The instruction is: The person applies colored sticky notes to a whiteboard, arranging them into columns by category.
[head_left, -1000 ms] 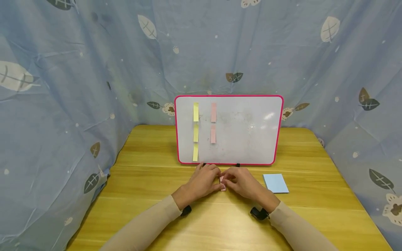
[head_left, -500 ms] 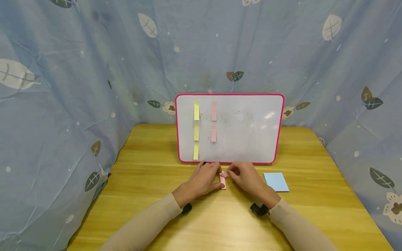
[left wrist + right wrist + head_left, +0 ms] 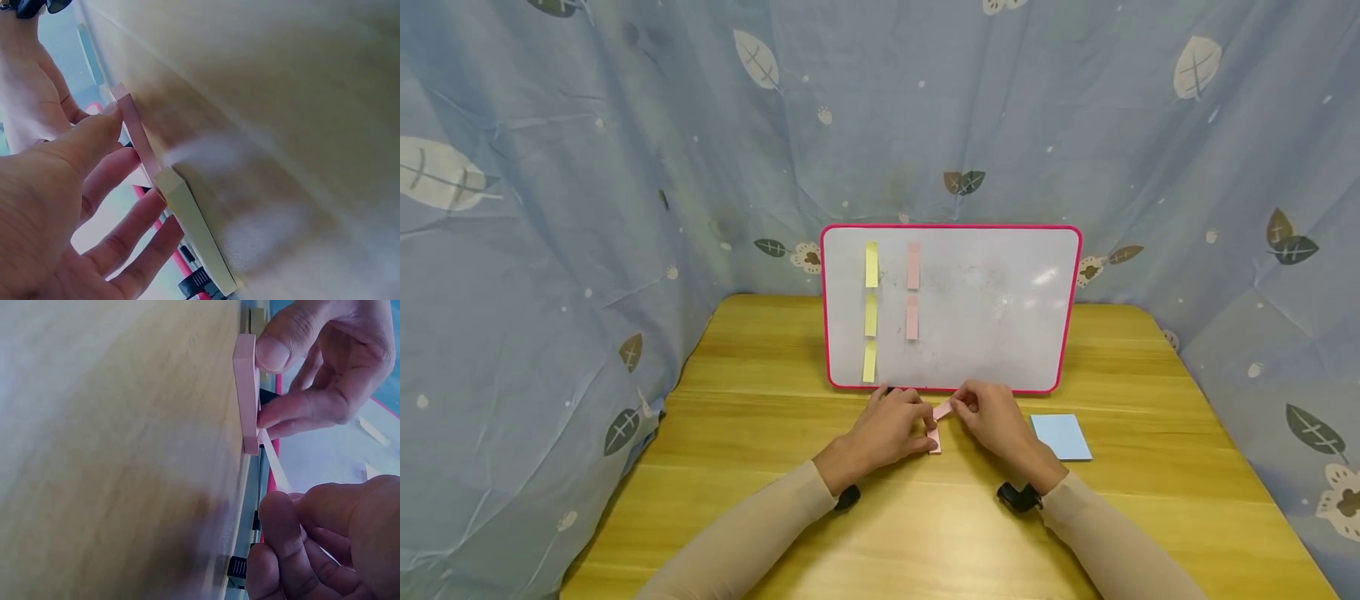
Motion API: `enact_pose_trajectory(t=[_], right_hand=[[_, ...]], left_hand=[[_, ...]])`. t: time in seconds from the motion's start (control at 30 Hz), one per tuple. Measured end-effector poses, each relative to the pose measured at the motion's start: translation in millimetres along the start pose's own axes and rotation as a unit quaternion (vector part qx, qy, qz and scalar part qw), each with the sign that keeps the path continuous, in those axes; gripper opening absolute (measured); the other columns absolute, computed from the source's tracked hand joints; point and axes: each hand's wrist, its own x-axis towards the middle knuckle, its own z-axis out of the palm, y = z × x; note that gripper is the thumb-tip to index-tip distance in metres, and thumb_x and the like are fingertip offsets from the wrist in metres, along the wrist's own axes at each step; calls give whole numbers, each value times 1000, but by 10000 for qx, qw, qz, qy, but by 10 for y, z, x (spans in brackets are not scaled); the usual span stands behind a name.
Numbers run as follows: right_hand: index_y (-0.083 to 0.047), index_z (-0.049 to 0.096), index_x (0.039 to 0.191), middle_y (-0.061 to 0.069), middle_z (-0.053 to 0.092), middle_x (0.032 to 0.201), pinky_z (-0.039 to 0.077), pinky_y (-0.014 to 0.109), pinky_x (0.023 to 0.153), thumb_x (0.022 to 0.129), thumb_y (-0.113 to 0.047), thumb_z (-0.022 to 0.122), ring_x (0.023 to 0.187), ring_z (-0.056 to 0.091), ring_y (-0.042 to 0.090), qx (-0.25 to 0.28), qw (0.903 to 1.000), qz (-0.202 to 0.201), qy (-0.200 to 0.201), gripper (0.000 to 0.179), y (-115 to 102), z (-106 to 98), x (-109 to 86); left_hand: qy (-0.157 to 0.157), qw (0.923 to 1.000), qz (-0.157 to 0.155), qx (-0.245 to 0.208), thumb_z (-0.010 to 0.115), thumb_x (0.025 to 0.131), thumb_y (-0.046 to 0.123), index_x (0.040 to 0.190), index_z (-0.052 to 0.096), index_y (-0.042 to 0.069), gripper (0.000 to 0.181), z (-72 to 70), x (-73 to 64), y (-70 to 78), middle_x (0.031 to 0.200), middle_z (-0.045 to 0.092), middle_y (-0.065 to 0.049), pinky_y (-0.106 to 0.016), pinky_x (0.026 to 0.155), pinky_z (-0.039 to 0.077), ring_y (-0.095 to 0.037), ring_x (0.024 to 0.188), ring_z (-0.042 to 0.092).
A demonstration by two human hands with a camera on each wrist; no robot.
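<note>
Left hand, lower centre of the frame: fingers bent, thumb and fingertips holding the pink pad against the table. Just right, one pink strip slanted from the pad's far end. Right hand: fingers curled, pinching the strip's outer end. We judged this peeling; next called for a steady pull, pad pinned.

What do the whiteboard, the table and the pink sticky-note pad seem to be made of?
Whiteboard: probably a glossy coated panel, given its glare; the evenly coloured pink frame could be plastic.
Table: wood or printed laminate, showing grain and soft sheen.
Pink sticky-note pad: likely matte paper, with a thin strip angling off it.
</note>
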Motion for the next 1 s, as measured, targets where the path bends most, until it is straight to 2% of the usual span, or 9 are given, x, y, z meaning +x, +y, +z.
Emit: enact_pose_trajectory(t=[0.3, 0.63, 1.0], right_hand=[[-11, 87, 100, 0, 86, 90, 59, 30, 78, 106, -11, 84, 82, 73, 11, -15, 9999, 136, 69, 7, 3, -2, 11], [-12, 88, 102, 1, 85, 90, 55, 28, 74, 108, -14, 84, 78, 67, 10, -64, 9993, 346, 85, 8, 21, -13, 18], [-10, 88, 102, 4, 84, 90, 53, 28, 72, 107, -13, 84, 77, 65, 12, -36, 9993, 355, 106, 7, 19, -23, 41]], left_hand=[[-92, 10000, -19, -1, 92, 101, 50, 105, 86, 31, 21, 7, -5, 13, 127, 77, 5, -73, 132, 43, -24, 129, 73], [-159, 9998, -93, 10, 91, 102, 50, 105, 86, 30, 21, 8, -6, 36, 129, 76, 4, -73, 133, 41, -23, 130, 74], [-117, 9999, -85, 47, 92, 102, 51, 104, 86, 30, 22, 13, -14, 27, 129, 76, 5, -70, 132, 43, -21, 128, 74]])
